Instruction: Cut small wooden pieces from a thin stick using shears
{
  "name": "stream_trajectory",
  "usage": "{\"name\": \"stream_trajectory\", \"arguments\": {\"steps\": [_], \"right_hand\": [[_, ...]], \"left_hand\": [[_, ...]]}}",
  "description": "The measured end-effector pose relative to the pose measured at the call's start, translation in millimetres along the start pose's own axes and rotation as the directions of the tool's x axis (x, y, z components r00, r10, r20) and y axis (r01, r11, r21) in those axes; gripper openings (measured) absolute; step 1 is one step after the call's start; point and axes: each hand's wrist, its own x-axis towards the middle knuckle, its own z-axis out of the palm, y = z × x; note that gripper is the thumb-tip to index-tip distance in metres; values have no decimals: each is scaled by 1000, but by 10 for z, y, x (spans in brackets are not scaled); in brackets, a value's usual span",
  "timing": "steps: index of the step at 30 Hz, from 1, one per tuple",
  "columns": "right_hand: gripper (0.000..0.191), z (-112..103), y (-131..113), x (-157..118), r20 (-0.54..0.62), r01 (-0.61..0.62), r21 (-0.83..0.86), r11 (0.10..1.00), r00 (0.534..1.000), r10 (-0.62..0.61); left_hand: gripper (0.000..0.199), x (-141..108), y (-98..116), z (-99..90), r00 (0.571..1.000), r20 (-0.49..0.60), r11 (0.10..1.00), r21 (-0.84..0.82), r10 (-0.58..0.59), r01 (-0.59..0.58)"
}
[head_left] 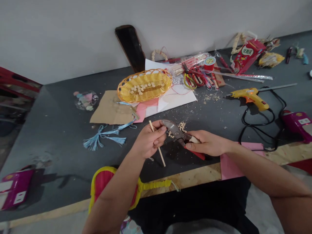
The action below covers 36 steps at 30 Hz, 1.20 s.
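My left hand [150, 139] is closed around a thin pale wooden stick [161, 156], which slants down past my fingers. In my right hand [207, 143] is a pair of cutting pliers [175, 130] with red handles, its metal jaws reaching to my left fingertips. Whether the jaws touch the stick I cannot tell. Beneath and behind the jaws lies a small heap of pale cut bits [181, 126] on the dark table. Beyond them, a yellow woven basket [122, 94] holds more such bits.
A yellow glue gun [251, 95] with a looping black cable lies at the right. Blue tassels [97, 138] rest at the left. A red-and-yellow fan-shaped piece [103, 178] overhangs the front edge. Scissors [190, 80], thread [209, 63] and a red drink carton [248, 55] stand near the wall.
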Motion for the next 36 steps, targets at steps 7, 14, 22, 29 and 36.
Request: {"name": "stream_trajectory", "arguments": {"steps": [7, 14, 22, 29, 36], "right_hand": [[44, -37, 13, -17, -6, 22, 71, 997, 1000, -21], [42, -59, 88, 16, -319, 97, 217, 971, 947, -23], [43, -80, 151, 63, -546, 119, 257, 959, 837, 43], [37, -244, 171, 2, -808, 108, -3, 994, 585, -67], [28, -346, 184, -42, -854, -128, -381, 916, 427, -296]], "left_hand": [[31, 34, -9, 6, 996, -72, 999, 24, 44, -42], [42, 57, -15, 15, 986, -162, 994, 105, 52, -35], [44, 73, -7, -7, 982, -186, 996, 84, 34, -19], [41, 62, -22, 28, 980, -190, 995, 90, 51, -35], [39, 77, -66, 64, 973, -214, 996, -24, 81, -88]]}}
